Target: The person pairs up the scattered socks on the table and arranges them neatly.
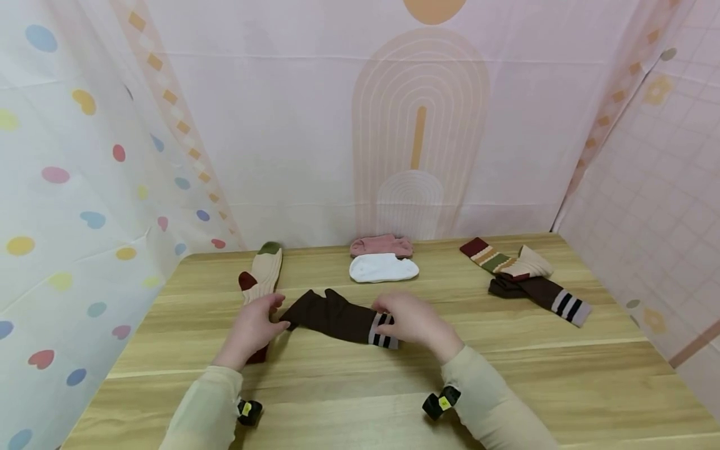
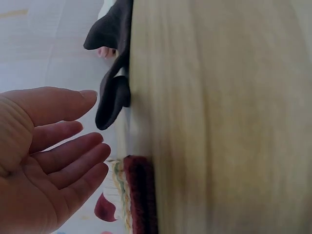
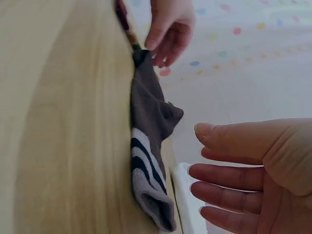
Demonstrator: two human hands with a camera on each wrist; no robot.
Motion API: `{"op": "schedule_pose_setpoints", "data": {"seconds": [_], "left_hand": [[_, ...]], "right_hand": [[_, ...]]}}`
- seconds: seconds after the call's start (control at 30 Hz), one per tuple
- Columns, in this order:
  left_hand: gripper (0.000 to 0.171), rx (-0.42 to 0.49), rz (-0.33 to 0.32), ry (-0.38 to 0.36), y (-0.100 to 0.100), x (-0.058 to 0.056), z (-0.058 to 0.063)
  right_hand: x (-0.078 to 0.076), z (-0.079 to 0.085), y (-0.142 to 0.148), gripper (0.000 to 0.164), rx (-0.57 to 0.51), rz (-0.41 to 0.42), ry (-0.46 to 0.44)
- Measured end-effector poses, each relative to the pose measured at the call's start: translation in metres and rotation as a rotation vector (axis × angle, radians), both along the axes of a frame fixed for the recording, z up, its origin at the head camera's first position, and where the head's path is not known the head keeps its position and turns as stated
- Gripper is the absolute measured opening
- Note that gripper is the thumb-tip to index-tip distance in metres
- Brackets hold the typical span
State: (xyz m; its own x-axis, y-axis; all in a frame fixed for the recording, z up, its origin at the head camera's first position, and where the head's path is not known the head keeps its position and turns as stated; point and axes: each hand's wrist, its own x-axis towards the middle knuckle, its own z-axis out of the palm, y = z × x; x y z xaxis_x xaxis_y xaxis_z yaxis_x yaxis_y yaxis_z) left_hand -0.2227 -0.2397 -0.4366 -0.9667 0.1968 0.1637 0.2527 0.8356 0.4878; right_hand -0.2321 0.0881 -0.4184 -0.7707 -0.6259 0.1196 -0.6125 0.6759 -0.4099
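Note:
A dark brown sock point(image 1: 332, 315) with a grey-and-black striped cuff lies crosswise on the wooden table, its middle bunched up. Beside its plain end is my left hand point(image 1: 252, 330); the left wrist view shows those fingers point(image 2: 73, 156) extended and apart from the cloth. My right hand point(image 1: 413, 320) hovers by the striped cuff point(image 3: 146, 170), fingers stretched out with a visible gap to the sock in the right wrist view. A cream sock point(image 1: 264, 275) with maroon heel and green toe lies partly hidden behind my left hand.
At the back lie a pink sock point(image 1: 382, 245) and a white ankle sock point(image 1: 384, 267). On the right, a multicoloured striped sock point(image 1: 500, 261) overlaps another brown sock point(image 1: 540, 292). Patterned curtains point(image 1: 292, 137) hang behind and beside the table point(image 1: 337, 400).

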Motion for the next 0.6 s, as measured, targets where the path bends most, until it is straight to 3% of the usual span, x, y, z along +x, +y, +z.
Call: {"op": "schedule_pose_setpoints", "data": {"seconds": [0.33,0.6], "left_hand": [[0.048,-0.071,-0.011,0.019,0.004,-0.001,-0.005],[0.048,-0.089,-0.004,-0.020,0.004,-0.003,-0.004]], "right_hand": [[0.010,-0.009,0.002,0.036,0.104,0.111,0.146],[0.012,-0.015,0.004,0.033,0.157,0.159,0.153]]}}
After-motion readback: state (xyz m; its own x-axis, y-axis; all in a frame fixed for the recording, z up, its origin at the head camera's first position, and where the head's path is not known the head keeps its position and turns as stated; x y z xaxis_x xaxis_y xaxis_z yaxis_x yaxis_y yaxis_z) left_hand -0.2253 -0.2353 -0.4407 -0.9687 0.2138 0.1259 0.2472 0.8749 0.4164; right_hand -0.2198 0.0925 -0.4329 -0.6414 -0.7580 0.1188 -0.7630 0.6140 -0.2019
